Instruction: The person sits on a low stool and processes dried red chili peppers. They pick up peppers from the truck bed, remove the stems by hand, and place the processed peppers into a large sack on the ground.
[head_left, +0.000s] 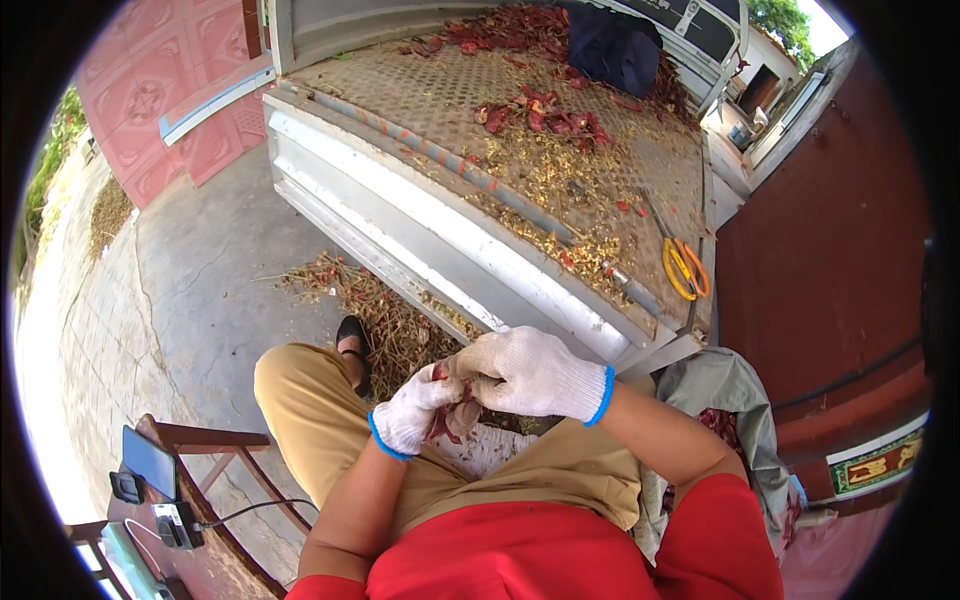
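My left hand (420, 411), in a white knit glove with a blue cuff, holds several dried red chili peppers (442, 426) above my lap. The gloved right hand (536, 375) meets it from the other side, its fingers closed on the tops of the same peppers. Its fingertips are partly hidden behind the glove. Just beyond the hands is the metal side of a truck bed (390, 82). On that bed lies a small heap of dried red chilies (544, 118) among scattered yellow seeds (555, 169).
Scissors with orange and yellow handles (682, 268) lie at the bed's right corner. Farther back, dark cloth (615, 49) rests on more chilies. Dry stalks (405, 341) cover the ground by my foot. A wooden bench (217, 559) holds a phone (150, 461); a grey sack (712, 382) stands right.
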